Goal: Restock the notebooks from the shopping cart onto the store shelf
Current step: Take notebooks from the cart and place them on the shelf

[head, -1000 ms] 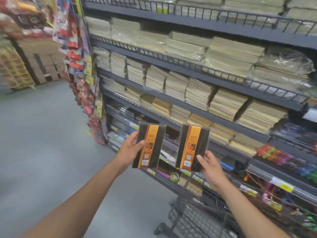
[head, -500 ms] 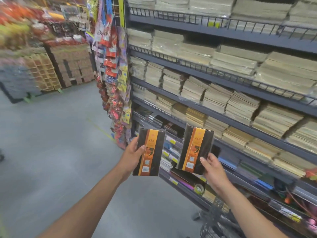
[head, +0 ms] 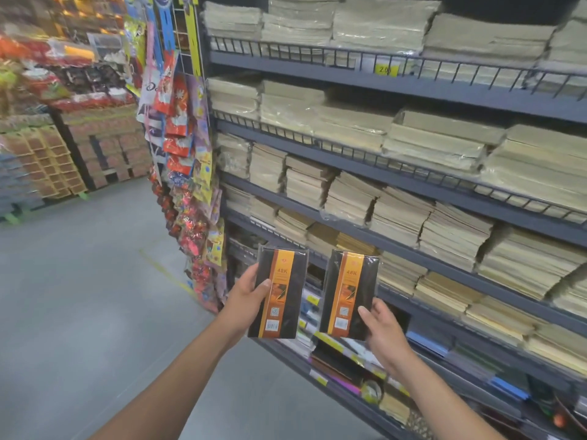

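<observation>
My left hand [head: 246,295] grips a black notebook with an orange band [head: 279,292] by its left edge, thumb across the cover. My right hand [head: 382,331] grips a second, matching notebook [head: 349,295] at its lower right corner. Both notebooks are upright, side by side, in front of the lower levels of the dark grey store shelf [head: 413,249]. The shopping cart is out of view.
Stacks of tan paper and notebooks [head: 397,214] fill the upper shelves. Dark notebooks and stationery [head: 343,360] lie on the low shelves. A rack of hanging snack packets [head: 187,160] stands at the shelf's left end. Stacked boxes [head: 79,150] sit across the grey floor [head: 79,296].
The view has swung left and up along the shelf, and the cart has dropped out of sight. Both hands still hold their notebooks, now closer to the shelf's left end.
</observation>
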Demonstrator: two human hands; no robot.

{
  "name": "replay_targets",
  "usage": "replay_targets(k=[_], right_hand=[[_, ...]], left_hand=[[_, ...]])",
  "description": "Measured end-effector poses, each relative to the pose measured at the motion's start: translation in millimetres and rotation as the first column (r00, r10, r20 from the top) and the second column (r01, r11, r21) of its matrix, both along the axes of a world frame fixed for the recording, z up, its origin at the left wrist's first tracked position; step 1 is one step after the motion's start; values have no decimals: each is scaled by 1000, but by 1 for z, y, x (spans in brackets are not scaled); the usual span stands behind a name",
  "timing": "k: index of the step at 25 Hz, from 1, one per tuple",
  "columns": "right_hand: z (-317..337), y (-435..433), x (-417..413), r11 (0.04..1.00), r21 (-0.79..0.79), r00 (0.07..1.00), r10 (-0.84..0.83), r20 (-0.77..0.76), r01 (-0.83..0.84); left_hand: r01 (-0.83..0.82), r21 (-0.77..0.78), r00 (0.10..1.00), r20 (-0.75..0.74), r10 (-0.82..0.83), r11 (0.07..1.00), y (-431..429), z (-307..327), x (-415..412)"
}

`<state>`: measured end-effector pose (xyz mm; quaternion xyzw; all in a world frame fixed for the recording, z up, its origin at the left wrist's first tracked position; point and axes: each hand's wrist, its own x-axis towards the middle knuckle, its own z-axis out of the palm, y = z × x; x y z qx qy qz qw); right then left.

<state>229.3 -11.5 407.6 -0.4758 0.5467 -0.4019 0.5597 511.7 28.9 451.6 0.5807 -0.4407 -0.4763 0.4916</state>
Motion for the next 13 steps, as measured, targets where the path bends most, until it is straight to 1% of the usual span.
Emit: replay_targets(k=[5,8,11,13], right_hand=[[-8,-54,-15,1000,-4,999,-3,-33,3],[-6,-73,-24,998,0,997,-63,-53,63],[1,-81,-29,994,12,994,-107,-20,107],[0,-84,-34,985,32,986,-168,-9,169]], left_hand=[[74,-3,997,-11,-74,997,-70,3,-16],[134,5,991,14,-134,991,-105,1,-21],[184,3,983,24,-184,983,-135,6,-26],[248,6,968,43,-248,969,-153,4,-29]])
